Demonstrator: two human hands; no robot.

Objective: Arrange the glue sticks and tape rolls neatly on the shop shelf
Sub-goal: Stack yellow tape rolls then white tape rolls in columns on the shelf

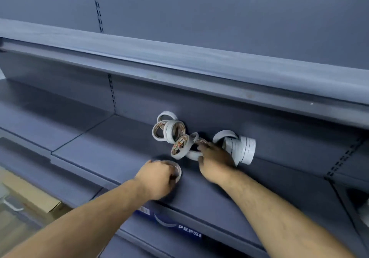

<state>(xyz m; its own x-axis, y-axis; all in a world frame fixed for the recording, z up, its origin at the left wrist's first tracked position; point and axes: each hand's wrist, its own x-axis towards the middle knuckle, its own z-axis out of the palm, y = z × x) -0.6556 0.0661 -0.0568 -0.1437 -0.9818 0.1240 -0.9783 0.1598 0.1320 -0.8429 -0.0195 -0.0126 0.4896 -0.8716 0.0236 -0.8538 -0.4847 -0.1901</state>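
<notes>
On the shelf (119, 138), the left hand (157, 177) curled around one tape roll (176, 167) near its front; the right hand (215, 161) touched the jumbled rolls (173, 136) with straight fingers. Light, rigid rings, probably best pinched across the rim.

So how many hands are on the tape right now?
2. The left hand grips one roll near the front edge of the shelf; the right hand touches the loose pile behind it.

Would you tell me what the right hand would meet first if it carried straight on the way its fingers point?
The right hand points up-left, deeper into the shelf. First in line is the small white tape roll at its fingertips. It seems to be touching it already, though blur leaves depth unclear.
</notes>
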